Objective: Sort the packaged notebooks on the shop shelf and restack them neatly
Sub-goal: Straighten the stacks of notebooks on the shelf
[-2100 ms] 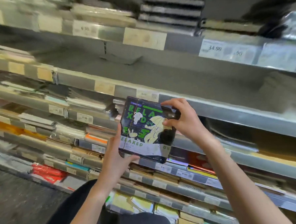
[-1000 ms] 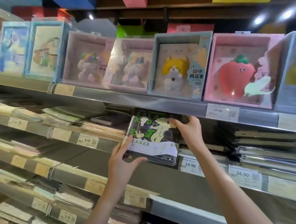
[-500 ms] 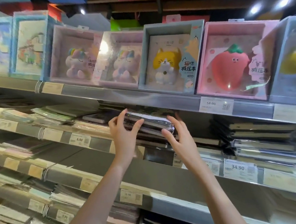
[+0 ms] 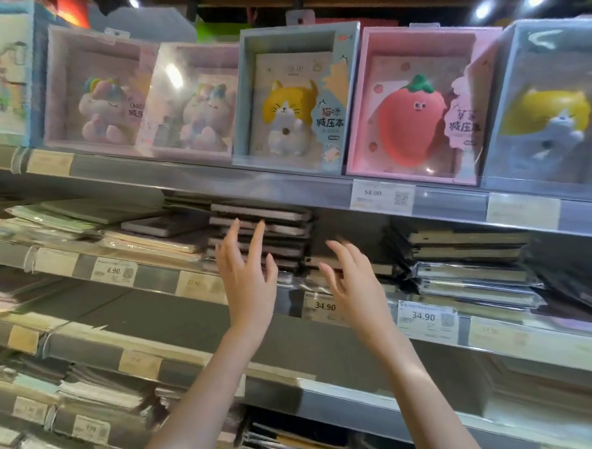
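A stack of dark wrapped notebooks [image 4: 274,229] lies flat on the second shelf, spines towards me. My left hand [image 4: 247,275] hovers just in front of the stack's left part with fingers spread and straight, holding nothing. To the right of it, my right hand [image 4: 354,283] is raised with loosely spread fingers before the stack's lower right corner, also holding nothing. Whether either hand touches the stack is unclear. A second pile of wrapped notebooks [image 4: 468,266] lies further right on the same shelf.
Boxed squishy-toy notebooks [image 4: 291,104] stand in a row on the shelf above. The shelf rail [image 4: 430,320] carries 34.90 price tags. Flatter notebook piles [image 4: 92,221] lie to the left, and more stacks fill the lower shelves [image 4: 101,396].
The dark green-printed notebook I carried up from below now lies on the stack. Both hands have let go of it and drawn back slightly, fingers spread.
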Available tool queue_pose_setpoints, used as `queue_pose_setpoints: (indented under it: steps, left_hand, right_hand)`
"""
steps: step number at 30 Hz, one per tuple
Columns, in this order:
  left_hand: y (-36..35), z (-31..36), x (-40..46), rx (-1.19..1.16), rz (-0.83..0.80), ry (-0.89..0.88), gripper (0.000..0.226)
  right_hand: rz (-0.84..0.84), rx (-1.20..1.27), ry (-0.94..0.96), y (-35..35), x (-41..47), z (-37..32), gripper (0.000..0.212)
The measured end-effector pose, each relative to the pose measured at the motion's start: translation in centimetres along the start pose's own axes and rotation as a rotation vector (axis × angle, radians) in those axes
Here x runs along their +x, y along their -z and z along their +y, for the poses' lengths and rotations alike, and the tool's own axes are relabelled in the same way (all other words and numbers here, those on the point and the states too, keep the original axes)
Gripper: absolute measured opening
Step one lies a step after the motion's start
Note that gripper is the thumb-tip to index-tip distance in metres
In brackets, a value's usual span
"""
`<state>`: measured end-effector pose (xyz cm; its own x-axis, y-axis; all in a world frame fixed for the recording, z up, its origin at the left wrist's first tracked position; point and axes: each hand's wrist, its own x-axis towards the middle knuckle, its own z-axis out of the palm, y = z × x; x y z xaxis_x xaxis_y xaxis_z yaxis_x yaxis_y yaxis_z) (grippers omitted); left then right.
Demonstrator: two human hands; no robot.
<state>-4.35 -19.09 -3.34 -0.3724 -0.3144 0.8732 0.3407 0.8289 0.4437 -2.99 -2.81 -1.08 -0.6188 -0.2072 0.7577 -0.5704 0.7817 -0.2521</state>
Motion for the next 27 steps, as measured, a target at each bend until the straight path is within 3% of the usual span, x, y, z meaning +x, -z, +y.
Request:
queue_pose_setpoints:
  steps: [3,8,13,17,22,27]
  left_hand:
    - [-1.4,3.2,-1.7,-0.11,-0.02,-0.118,0.037]
    - [-4.3,8.9,-3.6,-0.18,-0.093,-0.196,0.035]
    - [-6.3,13.8,-4.6,-0.216,-0.31,-0.016,0.058]
    - [-6.6,15.7,-5.9,-0.112,-0.262,-0.007,0.073]
    - [-6.2,17.1,-6.8,-0.156,-0.379,0.137,0.086]
    - [-6.1,17.9,-6.5,-0.169,-0.311,0.15,0.063]
  right_hand:
    - [0.158,-0.023,0.16,2.0,-2.4,2.2,0.026]
    - [0.299,-0.089,0.175,7.0,-5.0,7.6,0.029]
    - [0.385,-0.139,0.144,10.8,-6.5,14.3,0.028]
    - [0.416,-0.193,0.073,12.8,-6.5,18.1,0.034]
    - [0.215,-0.054,-0.122,15.2,-7.1,19.2,0.061]
    - [0.097,-0.127,-0.255,16.0,-6.6,19.2,0.071]
